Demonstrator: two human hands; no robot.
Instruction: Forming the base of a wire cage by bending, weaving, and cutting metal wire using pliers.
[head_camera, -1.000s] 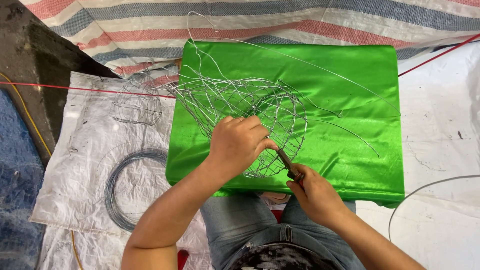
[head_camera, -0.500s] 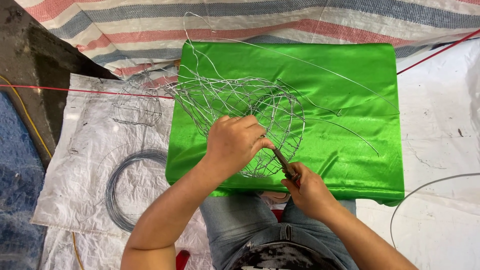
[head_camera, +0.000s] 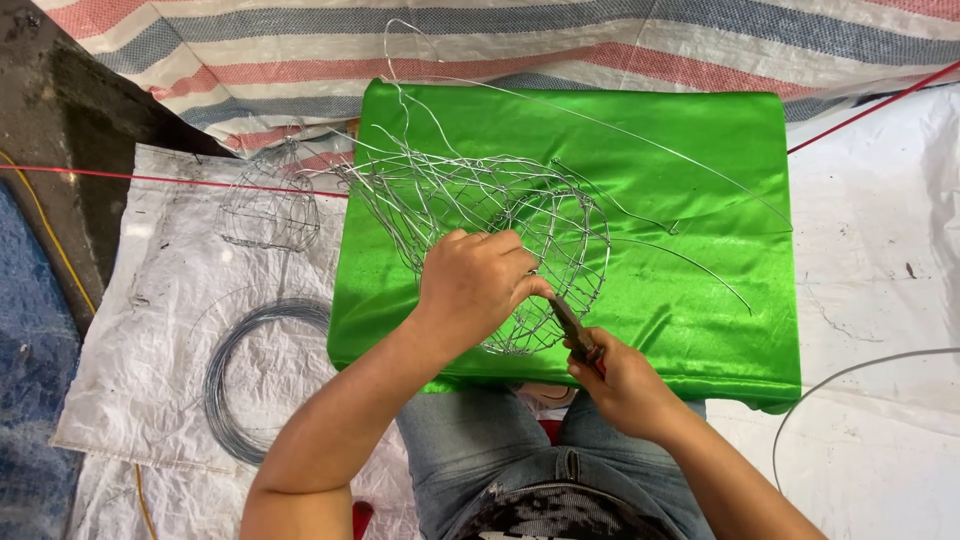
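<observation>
A half-woven basket of silver wire (head_camera: 520, 215) lies on a table draped in shiny green cloth (head_camera: 690, 150). Long loose wire ends stick out of it to the right and upward. My left hand (head_camera: 475, 285) grips the near side of the wire mesh. My right hand (head_camera: 620, 385) holds a pair of pliers (head_camera: 572, 330) with red handles, and their tip meets the mesh just beside my left fingers.
A coil of grey wire (head_camera: 240, 380) lies on a white woven sack (head_camera: 150, 330) to the left. A smaller wire basket (head_camera: 270, 205) sits above it. A red cord (head_camera: 150, 180) runs across. A striped tarp (head_camera: 500, 40) covers the back, and a loose wire (head_camera: 850, 375) curves at right.
Both hands stay on the basket; the pliers have shifted slightly along the mesh edge and my right hand has moved a little nearer my left.
</observation>
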